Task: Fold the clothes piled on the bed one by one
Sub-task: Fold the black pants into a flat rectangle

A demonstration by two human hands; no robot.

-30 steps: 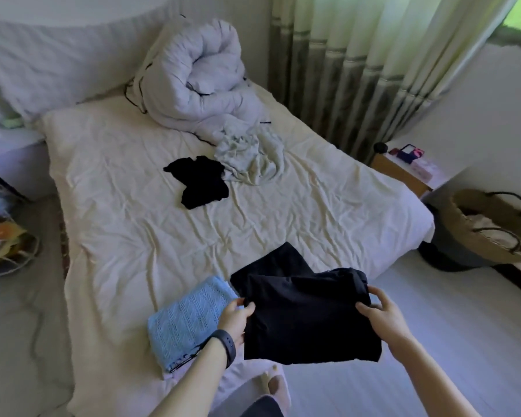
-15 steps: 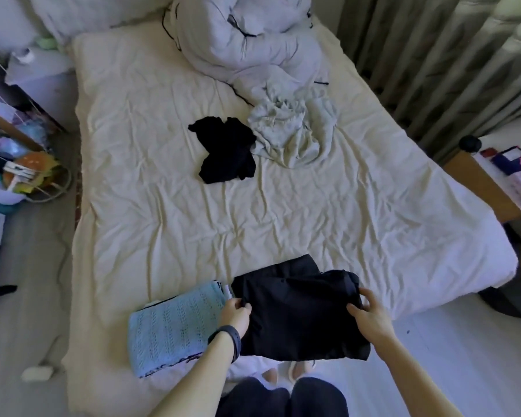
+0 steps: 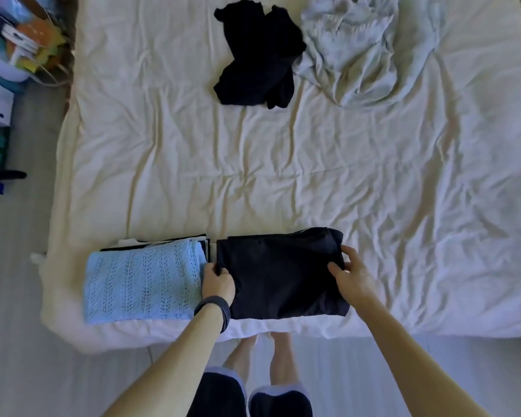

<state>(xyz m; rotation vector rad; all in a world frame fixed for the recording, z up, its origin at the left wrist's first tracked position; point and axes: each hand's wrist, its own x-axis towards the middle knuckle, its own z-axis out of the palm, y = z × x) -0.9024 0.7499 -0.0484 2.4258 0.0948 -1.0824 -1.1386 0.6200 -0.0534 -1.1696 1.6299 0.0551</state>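
The black piece (image 3: 283, 278) lies at the near edge of the bed (image 3: 253, 182), folded down to a rough rectangle, and both hands are on it. The left hand (image 3: 218, 282) has its fingers curled over the left edge and pinches the cloth there, while the right hand (image 3: 351, 273) grips the right edge with the thumb on top and the fingers wrapped round the side. Just beside it on the left, almost touching, sits the blue knit (image 3: 142, 284), folded flat. Dark and white layers (image 3: 163, 240) show under its far edge, so a few items appear to be folded and stacked already. The black piece looks nearly done — probably a last squaring-up or a lift onto the stack remains. Two things are left, well apart from the hands at the far side of the bed: a crumpled black heap (image 3: 257, 60) and, touching it on the right, a rumpled pale heap (image 3: 352, 52) — neither folded yet. By that count the task seems past halfway, though anything beyond the top of the picture is out of sight.
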